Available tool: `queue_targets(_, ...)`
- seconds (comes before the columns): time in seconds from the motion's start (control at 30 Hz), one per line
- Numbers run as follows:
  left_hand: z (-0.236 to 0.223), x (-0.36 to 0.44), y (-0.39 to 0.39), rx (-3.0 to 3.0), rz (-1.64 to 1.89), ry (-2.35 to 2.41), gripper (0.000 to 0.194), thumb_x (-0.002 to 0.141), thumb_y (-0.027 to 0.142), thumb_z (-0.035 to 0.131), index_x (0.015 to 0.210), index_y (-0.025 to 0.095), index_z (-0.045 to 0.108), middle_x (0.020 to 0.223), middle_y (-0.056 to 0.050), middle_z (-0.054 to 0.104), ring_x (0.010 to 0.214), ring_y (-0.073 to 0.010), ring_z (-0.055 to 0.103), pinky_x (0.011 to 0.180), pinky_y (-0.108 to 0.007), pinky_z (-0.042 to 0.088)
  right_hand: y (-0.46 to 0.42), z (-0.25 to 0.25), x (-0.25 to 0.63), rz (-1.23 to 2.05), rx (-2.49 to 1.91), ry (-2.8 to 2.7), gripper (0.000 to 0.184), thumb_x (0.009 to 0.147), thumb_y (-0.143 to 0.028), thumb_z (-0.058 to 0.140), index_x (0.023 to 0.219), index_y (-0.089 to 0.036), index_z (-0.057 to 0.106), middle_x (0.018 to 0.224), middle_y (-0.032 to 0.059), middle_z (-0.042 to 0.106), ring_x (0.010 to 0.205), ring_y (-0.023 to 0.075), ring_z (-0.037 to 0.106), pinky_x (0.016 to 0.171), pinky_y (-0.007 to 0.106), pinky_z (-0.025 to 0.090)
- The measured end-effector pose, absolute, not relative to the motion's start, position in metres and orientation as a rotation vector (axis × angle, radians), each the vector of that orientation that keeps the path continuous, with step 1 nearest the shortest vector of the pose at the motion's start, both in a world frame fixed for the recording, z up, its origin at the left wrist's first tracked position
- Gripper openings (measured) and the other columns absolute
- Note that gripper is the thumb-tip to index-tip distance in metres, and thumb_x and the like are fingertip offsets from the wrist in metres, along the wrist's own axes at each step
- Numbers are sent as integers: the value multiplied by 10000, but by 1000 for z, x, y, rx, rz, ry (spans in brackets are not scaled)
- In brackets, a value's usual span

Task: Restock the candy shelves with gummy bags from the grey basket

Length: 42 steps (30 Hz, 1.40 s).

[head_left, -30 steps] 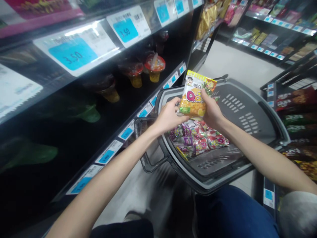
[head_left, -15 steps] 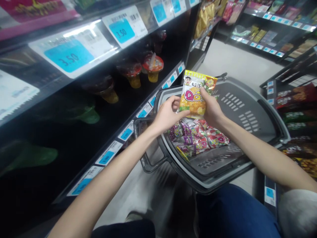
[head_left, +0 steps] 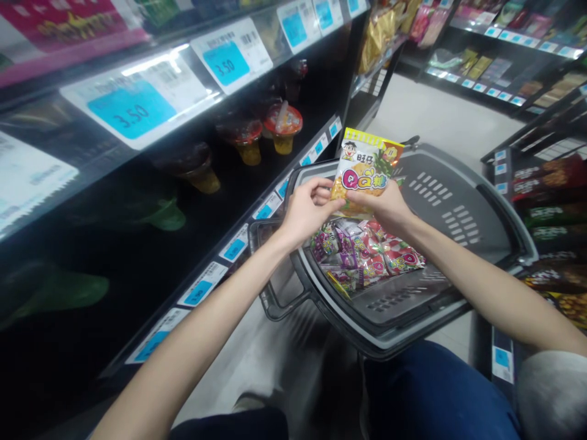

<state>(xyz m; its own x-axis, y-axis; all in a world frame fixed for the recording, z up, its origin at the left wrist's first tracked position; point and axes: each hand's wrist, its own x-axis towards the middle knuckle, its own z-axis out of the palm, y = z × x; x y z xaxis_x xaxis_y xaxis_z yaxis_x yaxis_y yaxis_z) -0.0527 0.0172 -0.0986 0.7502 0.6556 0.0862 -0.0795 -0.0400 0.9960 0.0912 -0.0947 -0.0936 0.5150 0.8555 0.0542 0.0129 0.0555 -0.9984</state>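
Note:
A yellow and white bag of gummy candy [head_left: 360, 160] is held up over the shopping basket, its printed front towards me. My right hand [head_left: 389, 205] grips its lower right part, with the thumb lying across the front. At the lower left corner my left hand [head_left: 308, 208] is closed on the edge, thumb in front and fingers curled. Below both hands, the grey shopping basket [head_left: 486, 211] holds several purple and red bags of gummy candy [head_left: 373, 269] in a heap. A yellow edge of another packet shows beside them.
On my left runs a dark shelf with price tags [head_left: 233, 244] along its edge and jelly cups [head_left: 283, 127] in the recess. Snack bags [head_left: 553, 214] fill a rack on the right. The basket handle [head_left: 277, 308] sticks out towards the left shelf. My knee [head_left: 435, 391] is below the basket.
My right thumb has slid down from the upper right of the bag to its lower middle, uncovering more of the print. The left hand has barely moved.

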Motion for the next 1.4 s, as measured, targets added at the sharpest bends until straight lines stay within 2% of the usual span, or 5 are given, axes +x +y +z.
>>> queue_targets(0.4, -101, -54, 16, 1699, 812, 519, 374, 709, 138, 787, 990, 191, 547, 1015, -41, 622, 903, -143, 617, 796, -284, 525, -95, -90, 84, 770, -1369, -746, 533, 595, -443, 943, 1014, -199, 720, 1131, 109, 732, 1050, 312, 691, 1019, 525, 557)
queue_targets(0.73, -102, -59, 8, 2233, 771, 224, 663, 745, 173, 727, 1371, 246, 520, 1517, -110, 428, 1423, -308, 371, 1196, -504, 315, -93, -79, 84, 1092, -1256, -657, 572, 811, -703, 641, 1166, -256, 675, 1050, 61, 752, 1059, 281, 691, 883, 481, 604)
queue_targets(0.9, -100, -59, 12, 1942, 905, 309, 509, 845, 156, 601, 1345, 238, 550, 1448, -85, 545, 1371, -247, 481, 1198, -434, 344, -99, -69, 85, 1067, -1269, -728, 725, 738, -831, 625, 1165, -250, 703, 1057, 94, 755, 1034, 313, 696, 788, 460, 618)
queue_targets(1.1, -108, -56, 26, 1299, 676, 270, 496, 797, 435, 768, 1207, 188, 638, 1282, -110, 672, 1191, -274, 641, 1041, -450, 522, -96, -84, 97, 832, -1349, -746, 488, 693, -603, 850, 966, -222, 716, 945, 57, 748, 746, 167, 693, 608, 285, 576)
queue_targets(1.4, -102, -58, 26, 1285, 606, 265, 490, 759, 485, 810, 1127, 185, 689, 1207, -99, 710, 1096, -242, 684, 998, -419, 544, -98, -80, 89, 650, -1314, -760, 418, 673, -518, 880, 958, -237, 758, 1008, 54, 750, 909, 264, 698, 744, 424, 601)
